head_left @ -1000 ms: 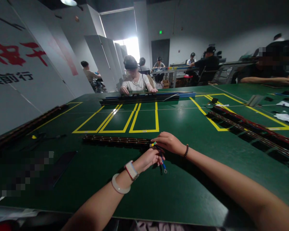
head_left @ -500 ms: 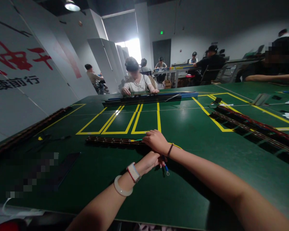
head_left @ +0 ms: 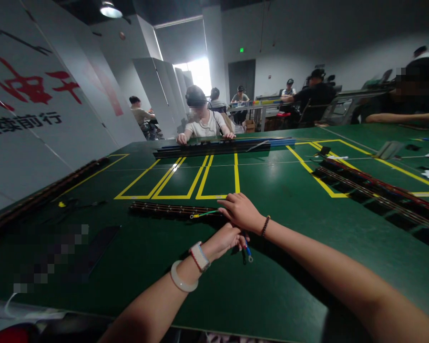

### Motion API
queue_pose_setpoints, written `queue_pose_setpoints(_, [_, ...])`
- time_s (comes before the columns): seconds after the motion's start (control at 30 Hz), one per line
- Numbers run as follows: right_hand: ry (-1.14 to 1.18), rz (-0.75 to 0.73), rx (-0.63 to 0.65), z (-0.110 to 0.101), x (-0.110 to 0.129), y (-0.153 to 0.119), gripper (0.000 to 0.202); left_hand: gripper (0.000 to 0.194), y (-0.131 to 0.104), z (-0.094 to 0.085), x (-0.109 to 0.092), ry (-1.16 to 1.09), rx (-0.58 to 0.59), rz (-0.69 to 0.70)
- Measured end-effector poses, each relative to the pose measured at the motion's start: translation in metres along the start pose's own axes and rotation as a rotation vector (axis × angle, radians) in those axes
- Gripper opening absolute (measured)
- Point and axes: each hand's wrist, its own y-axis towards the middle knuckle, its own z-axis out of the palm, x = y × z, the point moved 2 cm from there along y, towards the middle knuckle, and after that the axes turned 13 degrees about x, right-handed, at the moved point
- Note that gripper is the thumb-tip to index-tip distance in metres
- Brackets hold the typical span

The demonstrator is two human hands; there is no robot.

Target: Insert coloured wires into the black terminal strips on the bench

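In the head view my left hand (head_left: 230, 239) is closed around a bundle of wires. From below its fingers stick out a blue wire end (head_left: 248, 251) with a ring terminal and a dark one beside it. My right hand (head_left: 243, 212) crosses just above, its bent fingers at a green wire (head_left: 207, 213), which runs left to a yellow sleeve and ring terminal. Just behind that wire lies a long dark strip (head_left: 164, 208) with thin rods or wires along it. My hands cover its right end.
Yellow tape (head_left: 177, 196) marks rectangles on the green table (head_left: 271, 290). A co-worker (head_left: 207, 121) sits opposite, behind long dark and blue rails (head_left: 214, 147). Wired strips (head_left: 379, 190) lie right, another (head_left: 50, 195) left. A dark flat piece (head_left: 96, 250) lies front left.
My right hand has shifted slightly right and its fingers have loosened a little. The green wire's terminal end has dropped toward me. My left hand stays almost in place.
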Motion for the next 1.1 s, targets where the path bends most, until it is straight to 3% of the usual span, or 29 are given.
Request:
queue_pose_setpoints(0.17, [0.093,0.042,-0.038,-0.002,-0.022,-0.023,0.032,0.014,-0.004,0.003,-0.004,0.028,-0.002,0.012])
queue_pose_setpoints(0.33, [0.087,0.080,-0.008,0.008,-0.042,-0.045,0.030,0.022,-0.004,0.001,-0.006,0.177,-0.022,-0.008])
queue_pose_setpoints(0.47, [0.054,0.090,0.049,0.016,-0.051,-0.056,0.029,0.033,-0.005,-0.003,-0.009,0.453,-0.075,-0.054])
queue_pose_setpoints(0.6, [0.079,0.102,0.066,0.020,-0.056,-0.056,0.033,0.042,-0.010,-0.006,-0.016,0.899,-0.180,-0.060])
queue_pose_setpoints(0.7, [0.119,0.104,0.084,0.023,-0.058,-0.054,0.036,0.041,-0.015,-0.004,-0.020,1.295,-0.267,-0.077])
queue_pose_setpoints(0.8, [0.200,0.108,0.109,0.027,-0.061,-0.053,0.034,0.038,-0.016,-0.003,-0.021,1.551,-0.293,-0.147])
queue_pose_setpoints(0.9, [0.322,0.113,0.129,0.030,-0.066,-0.051,0.032,0.037,-0.016,-0.001,-0.021,1.664,-0.293,-0.177])
queue_pose_setpoints(1.1, [0.503,0.130,0.176,0.034,-0.073,-0.049,0.032,0.039,-0.020,0.005,-0.026,1.689,-0.290,-0.101])
